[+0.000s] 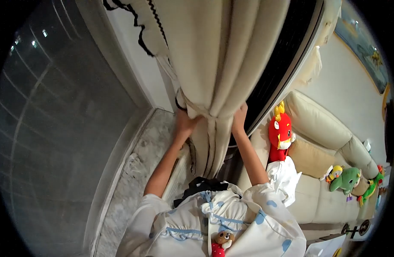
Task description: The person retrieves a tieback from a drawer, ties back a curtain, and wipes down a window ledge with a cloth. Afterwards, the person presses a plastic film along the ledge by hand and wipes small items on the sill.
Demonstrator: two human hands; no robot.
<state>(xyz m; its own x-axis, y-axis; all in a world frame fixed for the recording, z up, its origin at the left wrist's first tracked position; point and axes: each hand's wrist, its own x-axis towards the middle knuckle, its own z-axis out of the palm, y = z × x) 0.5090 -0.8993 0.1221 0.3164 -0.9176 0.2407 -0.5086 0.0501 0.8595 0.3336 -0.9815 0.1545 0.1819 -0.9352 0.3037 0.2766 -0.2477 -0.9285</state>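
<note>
A long cream curtain (201, 55) with dark scalloped trim hangs in folds before me. A narrow tie band (196, 109) crosses it where the cloth is drawn in to a waist. My left hand (186, 122) is closed at the left side of this waist, its fingertips partly hidden by the cloth. On the opposite side, my right hand (239, 117) is closed against the curtain's edge, some fingers behind the fabric. Below the hands the curtain's lower part falls in narrow pleats towards my chest.
A dark window (55, 111) and a marble sill (137, 158) are on the left. To the right stands a cream sofa (308, 205) with a red dragon plush (281, 132), a tan cushion (310, 157), a green plush (347, 180) and white cloth (283, 180).
</note>
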